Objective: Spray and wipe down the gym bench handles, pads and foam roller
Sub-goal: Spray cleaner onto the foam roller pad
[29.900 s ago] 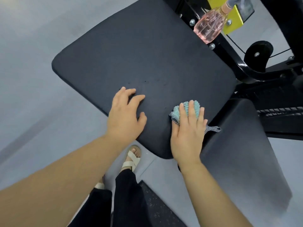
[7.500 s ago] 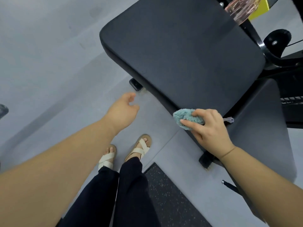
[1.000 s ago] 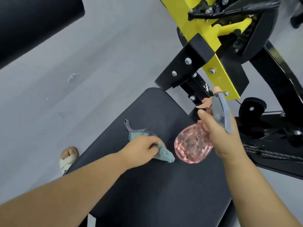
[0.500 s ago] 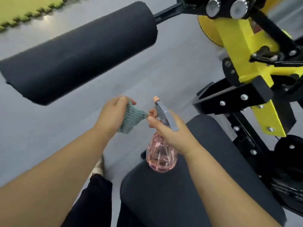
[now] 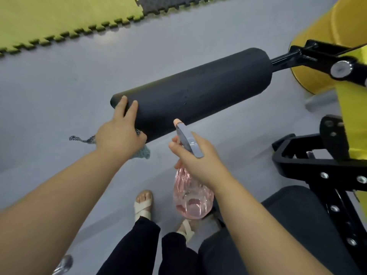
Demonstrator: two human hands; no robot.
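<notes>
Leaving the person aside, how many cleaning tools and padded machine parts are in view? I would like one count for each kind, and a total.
spray bottle: 1
cloth: 1
foam roller: 1
seat pad: 1
Total: 4

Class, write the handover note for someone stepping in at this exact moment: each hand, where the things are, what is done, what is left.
Left hand: holds the cloth at the foam roller's free end, fingers resting on the roller.
Right hand: grips the spray bottle, nozzle aimed at the roller.
Seat pad: lower right, beside the black frame.
Done: seat pad wiped earlier.
Left: spray and wipe the roller, then the handles, which are out of view.
</notes>
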